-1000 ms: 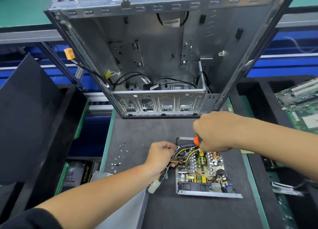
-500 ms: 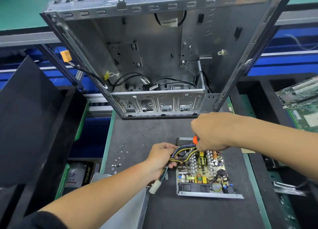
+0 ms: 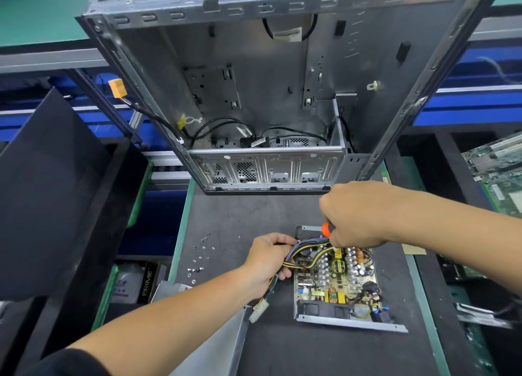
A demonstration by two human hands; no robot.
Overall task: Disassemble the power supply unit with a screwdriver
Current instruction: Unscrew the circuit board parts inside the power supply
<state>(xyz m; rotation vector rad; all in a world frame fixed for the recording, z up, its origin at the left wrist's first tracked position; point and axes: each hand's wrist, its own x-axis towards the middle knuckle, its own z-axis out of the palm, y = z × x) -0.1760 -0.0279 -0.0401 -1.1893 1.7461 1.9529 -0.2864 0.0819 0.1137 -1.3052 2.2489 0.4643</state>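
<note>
Gripping cable bundle (image 3: 303, 252), left hand (image 3: 268, 258) fingers curled; right hand (image 3: 353, 214) fisted round screwdriver (image 3: 326, 228).

Bare mat (image 3: 248, 217) between computer case (image 3: 268, 166) and loose screws (image 3: 200, 258)

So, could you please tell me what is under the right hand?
The orange-handled screwdriver pokes out above the green circuit board; the right hand hides its shaft, tip and any screw.

The bench (image 3: 271, 217) is covered by a dark mat with green edging. Laid on it: the opened power supply unit (image 3: 336, 279), loose screws (image 3: 199, 258) to its left, and an emptied computer case (image 3: 265, 93) behind.
</note>
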